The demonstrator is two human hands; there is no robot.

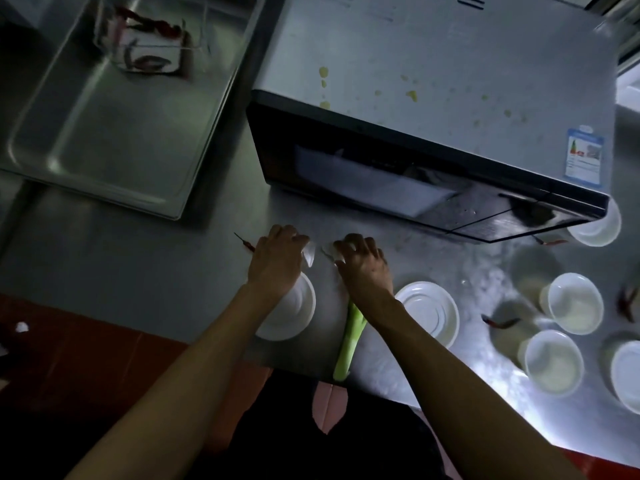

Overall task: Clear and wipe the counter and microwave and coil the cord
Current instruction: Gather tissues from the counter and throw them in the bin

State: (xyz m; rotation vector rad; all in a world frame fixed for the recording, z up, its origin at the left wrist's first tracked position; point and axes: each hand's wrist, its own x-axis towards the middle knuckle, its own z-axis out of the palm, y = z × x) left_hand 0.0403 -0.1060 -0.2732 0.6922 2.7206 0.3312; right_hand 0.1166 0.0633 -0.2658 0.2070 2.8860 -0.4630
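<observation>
Two hands work low over the steel counter [138, 271], in front of the microwave [433, 109]. Nearest the counter's front edge lies a green leek [349, 344], its pale end running under the right wrist. Left of it a white lid [294, 313] sits partly under the left wrist; right of it lies another lid [429, 310]. Farther right stand several white bowls: one [550, 362] near the front, one [575, 303] behind it, one [627, 375] at the frame's edge. Red chilies lie among them, one [498, 322] between the second lid and the bowls.

The left hand [277, 261] has its fingers curled down, pinching a small clear scrap [310, 254] at the fingertips. The right hand [363, 265] is curled too, fingertips on something pale and clear against the counter; what it is I cannot tell. The hands are close but apart. A chili [244, 242] lies just beside the left hand.

Behind them the microwave stands with its dark door shut, yellowish spatters [412, 95] across its grey top and a blue label [585, 157] near the right corner. A bowl [599, 226] peeks from under that corner. Far left, a steel tray [104, 133] rests on the counter, holding a clear tub [152, 39] with chilies in it
</observation>
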